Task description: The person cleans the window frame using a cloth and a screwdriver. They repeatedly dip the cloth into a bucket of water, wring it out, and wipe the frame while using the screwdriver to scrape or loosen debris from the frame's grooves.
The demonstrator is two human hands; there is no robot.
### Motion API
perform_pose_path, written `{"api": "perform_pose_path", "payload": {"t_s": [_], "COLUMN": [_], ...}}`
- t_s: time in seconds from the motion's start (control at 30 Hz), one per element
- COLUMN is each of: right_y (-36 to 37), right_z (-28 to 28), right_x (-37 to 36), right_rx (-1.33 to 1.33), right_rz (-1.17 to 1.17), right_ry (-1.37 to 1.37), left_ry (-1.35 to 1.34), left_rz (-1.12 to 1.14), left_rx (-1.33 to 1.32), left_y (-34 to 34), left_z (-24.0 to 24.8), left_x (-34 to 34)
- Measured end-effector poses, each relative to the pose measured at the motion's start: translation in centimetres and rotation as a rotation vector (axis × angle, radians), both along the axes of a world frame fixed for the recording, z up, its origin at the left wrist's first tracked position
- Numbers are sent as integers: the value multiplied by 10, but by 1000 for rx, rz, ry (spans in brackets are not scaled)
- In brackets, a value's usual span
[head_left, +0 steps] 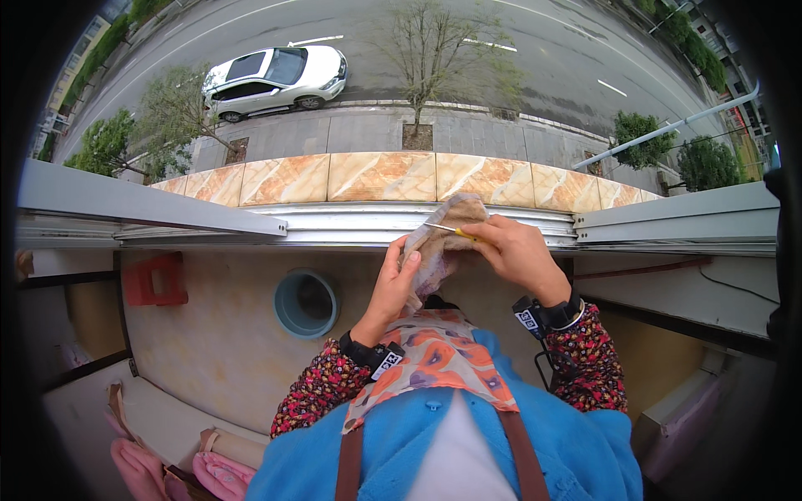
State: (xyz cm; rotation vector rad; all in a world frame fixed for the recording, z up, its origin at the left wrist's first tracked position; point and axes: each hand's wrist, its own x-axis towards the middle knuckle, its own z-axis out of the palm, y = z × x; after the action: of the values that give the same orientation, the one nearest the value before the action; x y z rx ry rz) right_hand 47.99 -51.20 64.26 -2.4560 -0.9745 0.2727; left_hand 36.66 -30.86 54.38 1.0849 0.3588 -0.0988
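Observation:
Over the window track (351,224), my left hand (391,285) grips a greyish-brown rag (436,250), its thumb pressed on the cloth. Some of the rag stands up above the track and the rest hangs down toward my apron. In my right hand (525,257) is a yellow-handled screwdriver (443,227); its thin metal shaft points left and lies against the rag. The fingers hide part of the handle. The tip is too small to make out clearly.
Sliding window frames (167,209) (677,219) stand on both sides of the opening. Beyond it is a tiled ledge (382,178), with a white car (276,77) on the street below. A blue bucket (284,305) and a red stool (155,280) are on the floor.

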Motion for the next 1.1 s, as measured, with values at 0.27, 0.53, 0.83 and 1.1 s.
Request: {"api": "perform_pose_path", "payload": {"t_s": [0.27,0.53,0.83,1.1], "right_y": [38,80,164,207], "right_z": [-24,-29,-59,-83], "right_x": [27,33,-4,-15], "right_rx": [77,145,380,419], "right_rz": [247,33,258,208], "right_ry": [74,400,215,80], "left_ry": [10,-58,-87,-24], "left_rz": [48,304,431,493], "left_rx": [-23,-101,285,281], "left_y": [15,45,79,107], "left_z": [-3,6,3,0], "left_x": [-8,-15,-29,-41]}}
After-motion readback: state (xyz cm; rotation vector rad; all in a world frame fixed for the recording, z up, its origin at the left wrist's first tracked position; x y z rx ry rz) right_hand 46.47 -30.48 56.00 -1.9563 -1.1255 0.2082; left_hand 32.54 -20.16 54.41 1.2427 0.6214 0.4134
